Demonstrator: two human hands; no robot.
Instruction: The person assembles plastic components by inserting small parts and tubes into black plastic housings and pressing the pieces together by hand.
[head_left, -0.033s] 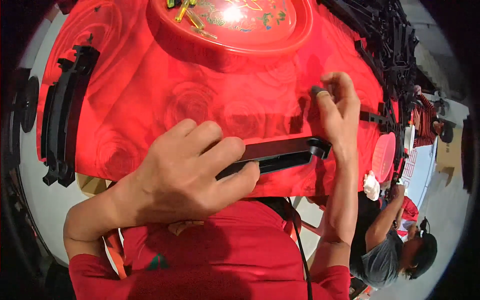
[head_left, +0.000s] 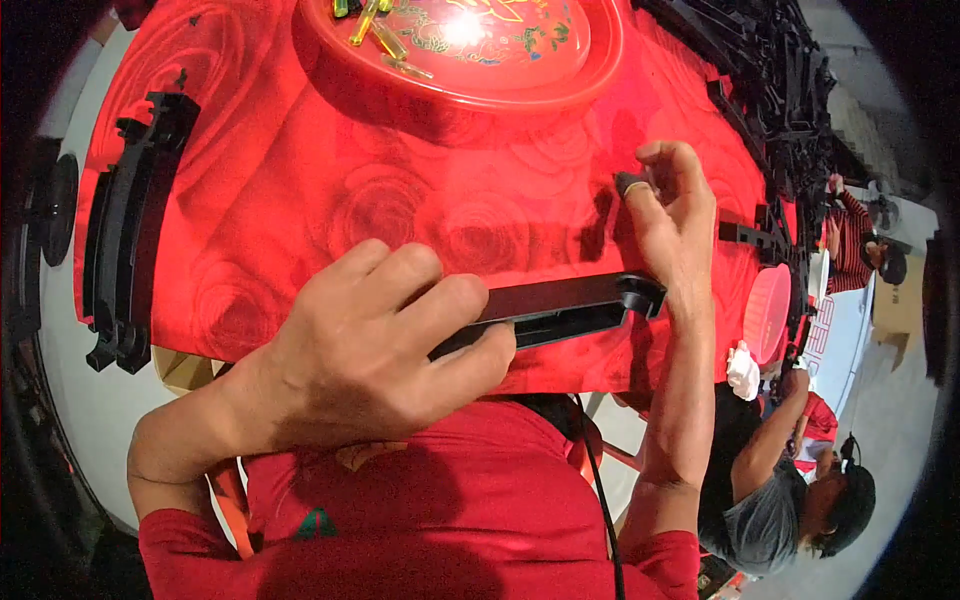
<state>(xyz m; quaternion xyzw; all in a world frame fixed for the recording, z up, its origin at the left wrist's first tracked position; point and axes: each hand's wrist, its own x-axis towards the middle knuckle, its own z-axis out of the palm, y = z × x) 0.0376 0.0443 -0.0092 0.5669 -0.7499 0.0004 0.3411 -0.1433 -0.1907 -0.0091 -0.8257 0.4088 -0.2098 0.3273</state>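
My left hand [head_left: 385,340] is closed around one end of a long black plastic part [head_left: 570,325], hollow along its near side, with a rounded corner at its right end. That part is held above the near edge of the table. My right hand [head_left: 680,205] is raised beyond the part's right end, thumb and curled fingers apart. A dark cover or small dark piece [head_left: 625,183] sits at the right thumb's tip; I cannot tell which. The right wrist is close to the part's end, and nothing else shows between the fingers.
A red oval tray [head_left: 480,97] with small yellow tubes [head_left: 388,40] stands at the far side of the red tablecloth [head_left: 270,200]. Long black parts [head_left: 140,230] lie at left. A black heap [head_left: 780,80] and a pink basket [head_left: 768,315] are right, near a seated person [head_left: 770,510].
My right hand has shifted very slightly left. The left hand and the black part have hardly moved.
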